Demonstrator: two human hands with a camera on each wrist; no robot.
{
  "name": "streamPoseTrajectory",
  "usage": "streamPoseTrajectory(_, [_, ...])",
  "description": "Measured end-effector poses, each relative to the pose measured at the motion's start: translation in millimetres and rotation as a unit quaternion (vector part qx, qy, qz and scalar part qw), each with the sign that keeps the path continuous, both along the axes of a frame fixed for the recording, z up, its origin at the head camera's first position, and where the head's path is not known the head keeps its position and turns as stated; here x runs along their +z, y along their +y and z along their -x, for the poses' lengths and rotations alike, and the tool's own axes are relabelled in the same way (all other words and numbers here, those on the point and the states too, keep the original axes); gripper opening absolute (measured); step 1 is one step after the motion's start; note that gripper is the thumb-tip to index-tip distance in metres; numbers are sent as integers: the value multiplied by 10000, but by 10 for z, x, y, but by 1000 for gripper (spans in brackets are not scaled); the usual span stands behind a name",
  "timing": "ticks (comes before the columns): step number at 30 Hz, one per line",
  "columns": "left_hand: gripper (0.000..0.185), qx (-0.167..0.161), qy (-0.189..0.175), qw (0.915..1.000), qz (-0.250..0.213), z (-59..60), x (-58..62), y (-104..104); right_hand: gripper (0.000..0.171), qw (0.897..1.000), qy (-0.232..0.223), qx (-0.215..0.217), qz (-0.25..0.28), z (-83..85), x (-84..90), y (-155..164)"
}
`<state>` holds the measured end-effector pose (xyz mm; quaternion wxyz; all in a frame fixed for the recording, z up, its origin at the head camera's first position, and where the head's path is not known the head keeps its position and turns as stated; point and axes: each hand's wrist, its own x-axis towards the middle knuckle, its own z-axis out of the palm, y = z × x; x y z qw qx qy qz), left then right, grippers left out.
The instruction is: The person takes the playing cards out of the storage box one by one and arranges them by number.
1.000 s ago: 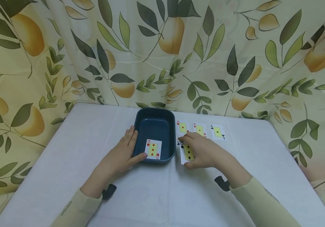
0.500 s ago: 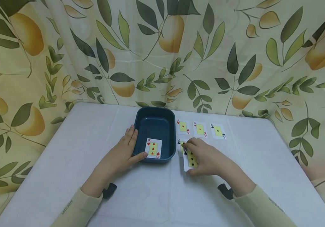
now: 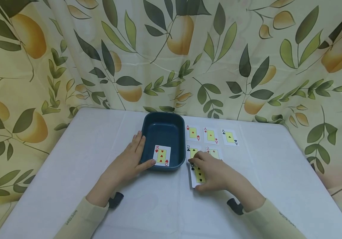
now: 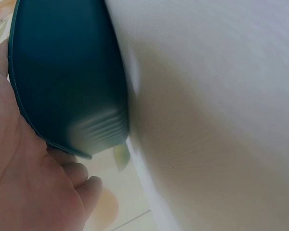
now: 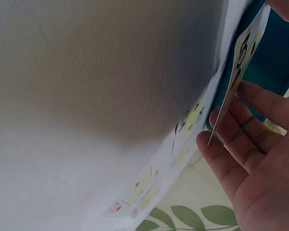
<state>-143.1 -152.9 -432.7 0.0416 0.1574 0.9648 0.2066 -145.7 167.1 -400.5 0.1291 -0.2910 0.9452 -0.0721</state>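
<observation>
Nearest to me, my right hand [image 3: 215,172] is holding a three of spades [image 3: 198,173] face up just above the white tabletop [image 3: 165,205], thumb at the card's near end and fingers curled over its far end. In the right wrist view the card's edge [image 5: 231,91] is lifting off the cloth, pinched against my fingertips [image 5: 221,149]. My left hand [image 3: 129,161] is resting against the left outer wall of the dark teal tray [image 3: 145,132], fingers lying straight along its side and thumb touching its near corner; the left wrist view shows my palm [image 4: 24,178] pressing against the tray's rim [image 4: 48,134].

A three of hearts [image 3: 161,156] is lying face up inside the tray, at its near end.

Just past my right hand, two cards are sitting side by side on the tabletop: a two of clubs [image 3: 192,152], partly under the card I am holding, and a red two [image 3: 213,152] to its right, its suit hidden by my fingers.

Farther back, a row of three aces is lying just right of the tray: a red ace [image 3: 193,133], an ace of diamonds [image 3: 211,135] and an ace of clubs [image 3: 229,137].

Behind the tabletop, a curtain printed with leaves and pears [image 3: 171,53] is hanging across the whole background.
</observation>
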Motion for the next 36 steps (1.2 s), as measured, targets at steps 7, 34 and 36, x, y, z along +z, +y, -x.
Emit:
streamPoseTrajectory(7, [101,-10,-33,10000,-13,4,20,3,79,9999,31,158,-50,-19,-101,-28])
streamPoseTrajectory(34, [102,-8,10,10000,-11,9,-11,-10,81,9994,186,132,-244,17,-208,-76])
streamPoseTrajectory(36, [102,-6,-1,10000,-19,8,-9,-9,83,9993,235,113,-275,8,-208,-75])
